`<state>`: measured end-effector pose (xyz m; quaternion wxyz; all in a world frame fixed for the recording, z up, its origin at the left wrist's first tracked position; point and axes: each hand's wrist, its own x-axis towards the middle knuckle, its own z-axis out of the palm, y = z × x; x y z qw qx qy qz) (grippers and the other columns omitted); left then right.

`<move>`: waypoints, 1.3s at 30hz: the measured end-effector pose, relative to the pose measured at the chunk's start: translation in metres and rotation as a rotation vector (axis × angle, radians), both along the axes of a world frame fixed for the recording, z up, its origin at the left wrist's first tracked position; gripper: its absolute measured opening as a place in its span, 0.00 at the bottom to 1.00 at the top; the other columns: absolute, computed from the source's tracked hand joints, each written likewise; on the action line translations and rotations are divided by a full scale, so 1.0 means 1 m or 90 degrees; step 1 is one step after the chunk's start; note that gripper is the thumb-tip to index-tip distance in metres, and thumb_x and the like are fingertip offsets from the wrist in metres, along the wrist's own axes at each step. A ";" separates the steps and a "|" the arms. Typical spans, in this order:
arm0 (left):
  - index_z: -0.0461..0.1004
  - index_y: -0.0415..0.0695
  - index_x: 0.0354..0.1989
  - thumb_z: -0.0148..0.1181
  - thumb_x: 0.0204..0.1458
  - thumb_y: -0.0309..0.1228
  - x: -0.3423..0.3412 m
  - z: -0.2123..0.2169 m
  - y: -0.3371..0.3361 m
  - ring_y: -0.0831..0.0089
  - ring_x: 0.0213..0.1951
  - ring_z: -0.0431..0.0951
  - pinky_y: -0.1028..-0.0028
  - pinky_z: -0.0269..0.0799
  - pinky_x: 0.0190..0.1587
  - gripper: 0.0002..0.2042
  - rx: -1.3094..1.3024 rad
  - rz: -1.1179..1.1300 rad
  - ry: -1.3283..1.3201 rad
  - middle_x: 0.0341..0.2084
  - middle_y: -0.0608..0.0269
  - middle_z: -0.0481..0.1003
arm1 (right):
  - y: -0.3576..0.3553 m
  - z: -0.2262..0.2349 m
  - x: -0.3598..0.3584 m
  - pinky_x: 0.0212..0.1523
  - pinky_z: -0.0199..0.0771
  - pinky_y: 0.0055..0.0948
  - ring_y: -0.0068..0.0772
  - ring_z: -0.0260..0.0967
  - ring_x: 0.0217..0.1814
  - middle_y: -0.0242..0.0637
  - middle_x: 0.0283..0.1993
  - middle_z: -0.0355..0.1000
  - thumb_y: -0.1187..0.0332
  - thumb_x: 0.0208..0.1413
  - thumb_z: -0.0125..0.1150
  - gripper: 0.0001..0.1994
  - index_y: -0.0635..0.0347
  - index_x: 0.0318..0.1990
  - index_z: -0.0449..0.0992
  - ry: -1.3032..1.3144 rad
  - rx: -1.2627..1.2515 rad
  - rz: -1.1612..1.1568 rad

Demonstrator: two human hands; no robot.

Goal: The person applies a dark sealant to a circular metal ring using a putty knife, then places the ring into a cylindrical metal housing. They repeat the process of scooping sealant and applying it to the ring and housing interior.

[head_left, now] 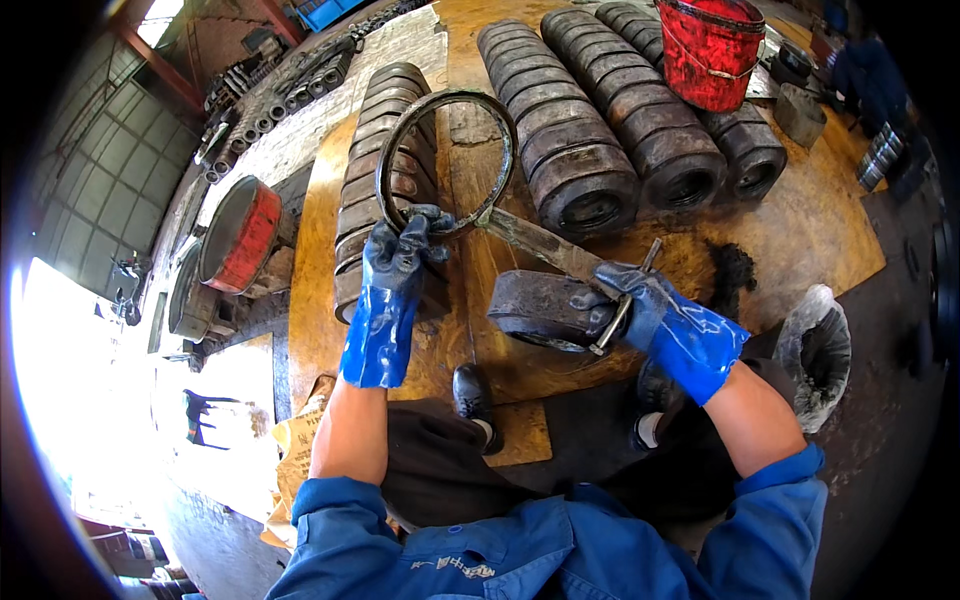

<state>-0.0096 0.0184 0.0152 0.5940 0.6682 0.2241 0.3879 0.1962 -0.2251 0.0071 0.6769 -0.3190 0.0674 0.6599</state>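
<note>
My left hand [396,250], in a blue rubber glove, has its fingers closed on the lower rim of a thin dark metal ring [383,165], raised above the floor. A flat metal bar [545,245] meets the ring's lower right side. Around the bar's other end, my right hand [640,300], gloved alike, is closed. A thin metal rod [612,328] sticks out above and below that hand; how it joins the bar is hidden. Below the bar a thick, dark, greasy collar-like metal piece [545,305] rests on the yellowish floor sheet, close to my right hand.
Rows of thick dark metal rings [572,130] lie side by side ahead, with another row [365,200] left. A red bucket [710,55] stands on the rows. A red-sided drum [245,235] is at left, an open whitish sack [815,360] at right. My shoes [470,392] are close below.
</note>
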 end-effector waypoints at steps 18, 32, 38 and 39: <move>0.75 0.40 0.47 0.57 0.62 0.36 -0.019 0.026 -0.005 0.77 0.30 0.77 0.78 0.72 0.28 0.12 -0.014 -0.112 0.334 0.35 0.60 0.81 | -0.002 -0.020 0.041 0.32 0.77 0.25 0.27 0.79 0.34 0.38 0.37 0.80 0.60 0.65 0.56 0.19 0.60 0.58 0.72 -0.732 0.056 0.017; 0.76 0.40 0.44 0.59 0.61 0.36 -0.012 0.013 -0.019 0.77 0.32 0.77 0.75 0.72 0.32 0.12 -0.005 -0.082 0.430 0.34 0.64 0.81 | -0.014 0.007 0.021 0.25 0.68 0.36 0.32 0.70 0.23 0.30 0.21 0.68 0.68 0.45 0.64 0.29 0.50 0.60 0.72 -1.874 0.135 -0.094; 0.75 0.41 0.46 0.60 0.61 0.39 -0.006 0.016 -0.021 0.76 0.32 0.77 0.75 0.73 0.31 0.13 -0.051 -0.096 0.425 0.34 0.63 0.80 | -0.017 -0.008 0.052 0.31 0.73 0.32 0.34 0.74 0.28 0.34 0.27 0.73 0.69 0.49 0.62 0.26 0.51 0.59 0.72 -1.727 0.093 -0.012; 0.75 0.41 0.46 0.59 0.61 0.39 -0.005 0.017 -0.020 0.76 0.31 0.77 0.75 0.73 0.30 0.14 -0.057 -0.092 0.420 0.34 0.62 0.80 | -0.015 -0.014 0.059 0.33 0.75 0.31 0.35 0.76 0.31 0.35 0.29 0.75 0.70 0.49 0.62 0.26 0.51 0.59 0.72 -1.648 0.093 0.011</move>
